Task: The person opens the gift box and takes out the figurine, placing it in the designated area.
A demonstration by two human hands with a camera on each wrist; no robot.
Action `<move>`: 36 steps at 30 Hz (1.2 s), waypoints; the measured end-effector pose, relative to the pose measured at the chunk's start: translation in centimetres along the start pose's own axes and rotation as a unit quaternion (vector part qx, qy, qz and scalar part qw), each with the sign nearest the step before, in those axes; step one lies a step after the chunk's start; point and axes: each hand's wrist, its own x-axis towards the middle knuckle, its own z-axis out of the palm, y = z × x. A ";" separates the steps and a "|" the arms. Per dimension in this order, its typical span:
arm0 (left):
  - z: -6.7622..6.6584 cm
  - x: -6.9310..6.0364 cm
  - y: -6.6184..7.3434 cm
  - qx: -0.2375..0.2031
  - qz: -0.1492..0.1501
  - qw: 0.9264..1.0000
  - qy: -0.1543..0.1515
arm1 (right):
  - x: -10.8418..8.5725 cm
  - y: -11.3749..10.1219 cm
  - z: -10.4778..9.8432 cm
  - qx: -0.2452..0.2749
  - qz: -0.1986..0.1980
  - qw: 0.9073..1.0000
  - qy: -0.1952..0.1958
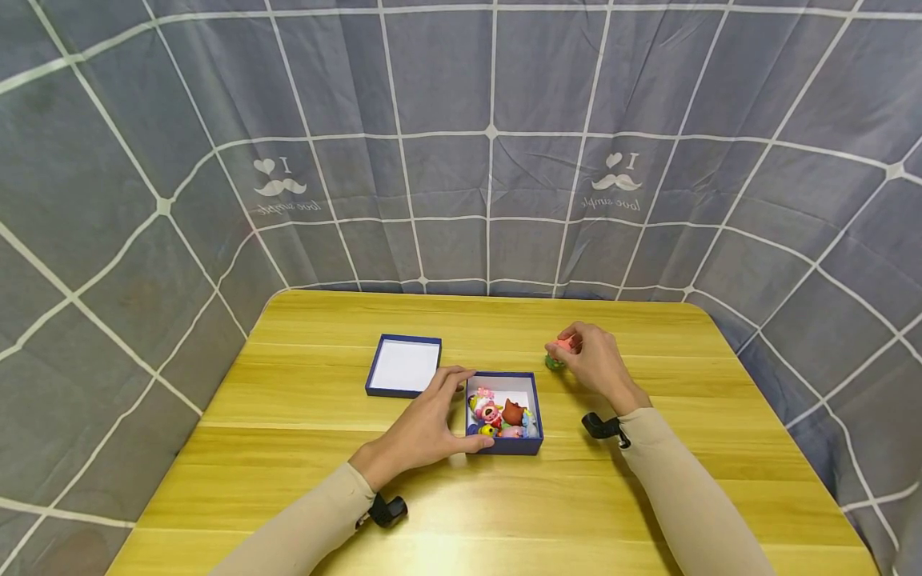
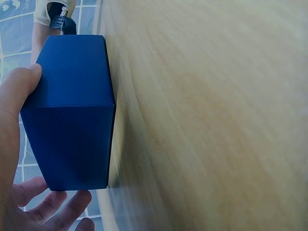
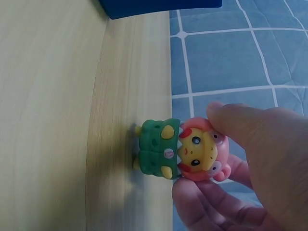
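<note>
My left hand [image 1: 425, 424] holds the open blue box [image 1: 507, 449] at its left side, the thumb on the near wall and the fingers at the far left corner. Inside lie several small toy figures, among them a pink one [image 1: 491, 414] and a brown one [image 1: 513, 412]. To the right of the box, my right hand [image 1: 599, 362] pinches a toy figure [image 3: 159, 149] by its pink head, between thumb and fingers. This figure has a yellow face and a green body. It is upright at the table, its feet close to the surface.
A blue box lid [image 1: 403, 366] with a white inside lies behind and left of the box. All stands on a yellow wooden table [image 1: 324, 480]. Grey checked curtains [image 1: 446, 176] surround the table's back and sides.
</note>
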 end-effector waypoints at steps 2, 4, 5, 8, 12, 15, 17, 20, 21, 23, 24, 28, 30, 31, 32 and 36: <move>0.0 0.0 0.0 -0.001 0.000 1.000 0.000 | 0.0 -0.1 0.0 -0.001 0.002 1.000 -0.001; 0.0 0.0 0.0 -0.002 0.001 1.000 0.001 | 0.0 -0.1 0.1 -0.001 0.003 1.000 -0.002; 0.0 0.0 0.0 -0.002 0.000 1.000 0.001 | -0.1 -0.1 0.0 0.000 0.002 1.000 -0.002; 0.0 0.0 0.1 -0.001 0.000 1.000 0.001 | -0.1 -0.2 0.0 0.000 0.003 1.000 -0.003; 0.0 0.0 0.2 0.002 -0.001 1.000 0.001 | -0.2 -0.3 0.0 -0.001 0.004 1.000 -0.006; 0.0 0.0 0.2 0.003 0.001 1.000 0.001 | -0.3 -0.4 0.0 -0.002 0.003 1.000 -0.009; 0.0 0.0 0.2 0.004 0.001 1.000 0.001 | -0.3 -0.4 -0.1 -0.002 0.004 1.000 -0.012; 0.0 0.0 0.3 0.005 0.001 1.000 0.000 | -0.4 -0.4 -0.1 -0.004 0.004 1.000 -0.013; 0.0 0.0 0.3 0.005 0.000 1.000 0.000 | -0.4 -0.4 -0.1 -0.004 0.006 1.000 -0.013; 0.0 0.0 0.3 0.007 -0.001 1.000 0.000 | -0.5 -0.3 -0.2 -0.005 0.008 1.000 -0.012; 0.0 0.0 0.3 0.008 -0.002 1.000 0.000 | -0.5 -0.3 -0.2 -0.005 0.008 1.000 -0.012; 0.1 -0.1 0.3 0.012 -0.002 1.000 0.001 | -0.6 -0.4 -0.3 -0.008 0.010 1.000 -0.008; 0.1 -0.1 0.3 0.012 -0.003 1.000 0.002 | -0.7 -0.4 -0.4 -0.009 0.005 1.000 -0.004; 0.1 -0.1 0.4 0.011 -0.003 1.000 0.003 | -0.7 -0.5 -0.5 -0.010 0.002 1.000 -0.002; 0.1 -0.1 0.4 0.011 -0.003 1.000 0.003 | -0.8 -0.6 -0.5 -0.011 -0.002 1.000 0.001; 0.0 0.0 0.5 0.008 -0.004 1.000 0.004 | -0.9 -1.2 -0.9 -0.016 -0.021 1.000 0.009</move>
